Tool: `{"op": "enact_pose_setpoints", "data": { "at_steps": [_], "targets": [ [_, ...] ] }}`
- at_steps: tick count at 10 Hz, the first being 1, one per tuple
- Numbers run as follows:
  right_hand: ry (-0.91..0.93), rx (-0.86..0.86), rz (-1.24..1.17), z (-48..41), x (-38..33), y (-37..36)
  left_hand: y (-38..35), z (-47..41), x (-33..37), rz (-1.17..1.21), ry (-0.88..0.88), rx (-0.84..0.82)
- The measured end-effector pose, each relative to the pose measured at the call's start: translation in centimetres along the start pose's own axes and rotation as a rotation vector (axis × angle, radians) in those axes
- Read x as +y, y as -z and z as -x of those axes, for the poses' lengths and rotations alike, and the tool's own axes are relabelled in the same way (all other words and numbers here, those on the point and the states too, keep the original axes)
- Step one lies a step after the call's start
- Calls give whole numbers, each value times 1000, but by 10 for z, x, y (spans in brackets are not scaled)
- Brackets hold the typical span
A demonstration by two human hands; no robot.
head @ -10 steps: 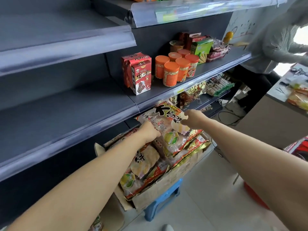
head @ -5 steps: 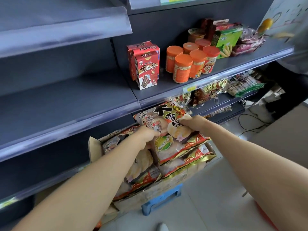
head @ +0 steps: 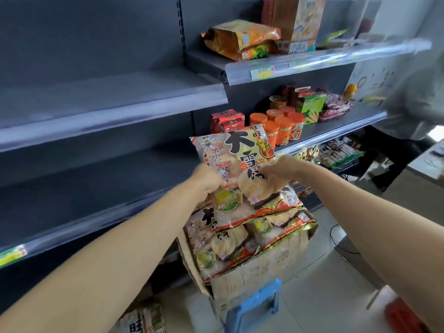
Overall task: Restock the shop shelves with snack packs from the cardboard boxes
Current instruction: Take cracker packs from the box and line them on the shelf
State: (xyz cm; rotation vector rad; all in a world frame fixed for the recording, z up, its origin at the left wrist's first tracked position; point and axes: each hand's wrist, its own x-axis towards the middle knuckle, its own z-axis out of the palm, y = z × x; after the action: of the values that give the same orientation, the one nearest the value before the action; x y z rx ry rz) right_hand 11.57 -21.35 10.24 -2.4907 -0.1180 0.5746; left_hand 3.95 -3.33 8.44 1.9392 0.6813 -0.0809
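Snack pack (head: 242, 159), a large clear-plastic bag of round pale rice crackers with bold black characters and an orange-red band: held upright in the air, just above the box, its top overlapping the red cartons (head: 227, 118) on the shelf behind.

Left hand (head: 209, 181) grasps the pack's lower left edge, fingers curled into the plastic. Right hand (head: 278, 171) grasps its right edge, fingers likewise curled.

Brown cardboard box (head: 252, 277): open, resting on a blue plastic stool (head: 254, 306) at the foot of the shelving. More matching packs (head: 264, 231) lie stacked flat inside, reaching above the rim.

Grey metal shelves (head: 108, 111) run along the left. In the right bay, orange-lidded jars (head: 283, 128) stand just right of the red cartons, with a green box (head: 310, 106) farther right. One shelf up are crinkled orange bags (head: 240, 39).

Far right: a person in a pale grey top (head: 413, 104), blurred. Near left, on the floor, lies another printed pack (head: 144, 318).
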Motion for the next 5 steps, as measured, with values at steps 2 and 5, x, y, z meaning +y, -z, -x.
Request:
{"op": "enact_pose_setpoints", "data": {
  "at_steps": [2,5],
  "targets": [
    [186,139,-18,71,-87,-21,100,47,-1,53,-159,199],
    [491,165,-306,142,-269,-72,290,100,-14,61,-287,630]
  ]
}}
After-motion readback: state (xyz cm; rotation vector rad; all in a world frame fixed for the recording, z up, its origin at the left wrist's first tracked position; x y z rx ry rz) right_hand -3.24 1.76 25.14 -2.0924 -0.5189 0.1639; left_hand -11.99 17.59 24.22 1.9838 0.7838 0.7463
